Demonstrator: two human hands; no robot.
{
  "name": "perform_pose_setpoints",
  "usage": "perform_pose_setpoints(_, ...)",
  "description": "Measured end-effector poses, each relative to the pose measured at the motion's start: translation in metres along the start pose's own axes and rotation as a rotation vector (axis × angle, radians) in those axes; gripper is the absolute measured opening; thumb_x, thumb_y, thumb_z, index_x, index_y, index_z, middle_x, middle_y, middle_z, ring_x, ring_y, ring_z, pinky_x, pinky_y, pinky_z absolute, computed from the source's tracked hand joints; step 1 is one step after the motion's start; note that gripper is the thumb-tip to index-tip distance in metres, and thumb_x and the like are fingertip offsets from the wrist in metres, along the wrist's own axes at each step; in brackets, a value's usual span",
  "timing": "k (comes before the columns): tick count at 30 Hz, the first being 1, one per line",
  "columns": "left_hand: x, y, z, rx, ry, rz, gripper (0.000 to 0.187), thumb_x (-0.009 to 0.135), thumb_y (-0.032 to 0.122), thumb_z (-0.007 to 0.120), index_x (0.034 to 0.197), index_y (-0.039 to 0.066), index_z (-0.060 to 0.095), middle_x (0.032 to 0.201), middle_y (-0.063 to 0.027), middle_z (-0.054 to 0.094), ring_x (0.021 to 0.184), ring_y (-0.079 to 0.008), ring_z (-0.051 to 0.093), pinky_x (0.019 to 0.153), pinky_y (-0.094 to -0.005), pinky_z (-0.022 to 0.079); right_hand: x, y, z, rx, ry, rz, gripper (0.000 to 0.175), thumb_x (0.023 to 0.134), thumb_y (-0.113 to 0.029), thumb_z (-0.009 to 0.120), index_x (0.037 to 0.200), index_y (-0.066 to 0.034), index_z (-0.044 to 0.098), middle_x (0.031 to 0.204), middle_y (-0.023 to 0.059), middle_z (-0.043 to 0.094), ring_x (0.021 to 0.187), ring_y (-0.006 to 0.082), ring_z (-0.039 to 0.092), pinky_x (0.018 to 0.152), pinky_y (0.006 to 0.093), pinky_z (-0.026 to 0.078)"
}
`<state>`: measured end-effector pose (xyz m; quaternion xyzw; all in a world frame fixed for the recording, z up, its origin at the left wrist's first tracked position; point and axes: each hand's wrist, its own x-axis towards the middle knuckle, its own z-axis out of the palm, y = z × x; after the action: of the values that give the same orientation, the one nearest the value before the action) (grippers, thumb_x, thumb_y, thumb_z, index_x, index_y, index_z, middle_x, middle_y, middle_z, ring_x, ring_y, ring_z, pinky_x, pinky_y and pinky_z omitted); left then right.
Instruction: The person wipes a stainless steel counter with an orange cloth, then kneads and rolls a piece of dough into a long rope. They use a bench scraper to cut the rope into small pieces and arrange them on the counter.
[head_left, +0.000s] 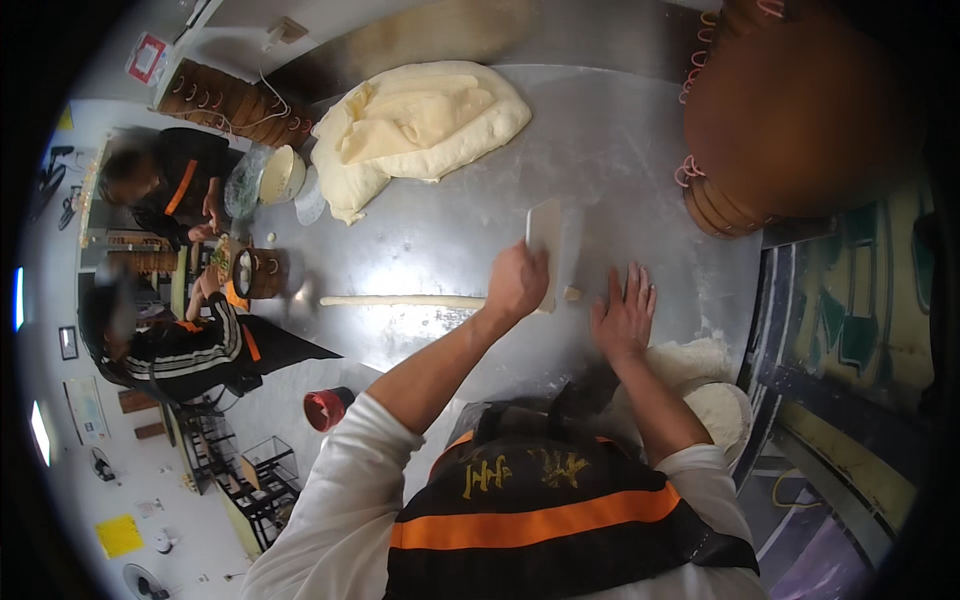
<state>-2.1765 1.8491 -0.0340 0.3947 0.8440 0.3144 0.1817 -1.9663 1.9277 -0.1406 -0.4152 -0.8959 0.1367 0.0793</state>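
My left hand (519, 279) grips a broad, flat dough cutter (544, 238), held on edge at the right end of a long, thin rope of dough (405, 301). Just right of the blade lies a small cut piece of dough (572, 293) on the metal worktop (480, 217). Beside that piece, my right hand (625, 311) rests palm down with its fingers spread, holding nothing. A large, soft mass of dough (431, 124) with a folded, yellower layer on top lies at the far side of the worktop.
Bamboo steamers (720, 206) are stacked at the right, near loose flour (690, 358) and a container of flour (720, 412). Two people work at the left beside a small steamer (268, 273) and a bowl (283, 176). A red bucket (327, 409) stands below the worktop's near edge.
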Motion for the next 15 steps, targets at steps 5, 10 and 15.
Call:
perform_pose_setpoints(5,-0.081,-0.018,-0.023,0.035,-0.119,-0.146,0.033,0.107,0.024,0.057,0.108,-0.008,0.066,0.085,-0.0317,0.072,0.086,-0.0538,0.071,0.074,-0.0566,0.057,-0.008,-0.007,-0.005,0.066,0.008,-0.01,0.064,0.102,-0.032,0.062,0.16,-0.0106,0.049,0.172,0.0211,0.034,0.162,0.0415,0.027,0.132,0.0584,0.022)
perform_pose_setpoints(10,-0.099,-0.032,-0.011,0.08,-0.161,-0.179,0.03,0.106,0.023,0.06,0.103,-0.005,0.066,0.083,-0.0323,0.071,0.082,-0.0539,0.07,0.071,-0.0575,0.056,-0.009,-0.002,-0.001,0.059,0.029,0.003,0.063,0.101,-0.031,0.063,0.159,-0.0111,0.049,0.172,0.0209,0.034,0.162,0.0418,0.028,0.131,0.0593,0.023)
perform_pose_setpoints(15,-0.032,-0.025,0.016,0.259,0.014,-0.033,0.027,0.103,0.022,0.061,0.094,-0.003,0.066,0.078,-0.0307,0.07,0.079,-0.0532,0.07,0.07,-0.0593,0.056,-0.016,-0.008,0.002,0.037,0.007,-0.006,0.064,0.1,-0.031,0.064,0.159,-0.0114,0.05,0.172,0.0206,0.035,0.161,0.0416,0.029,0.131,0.0599,0.024)
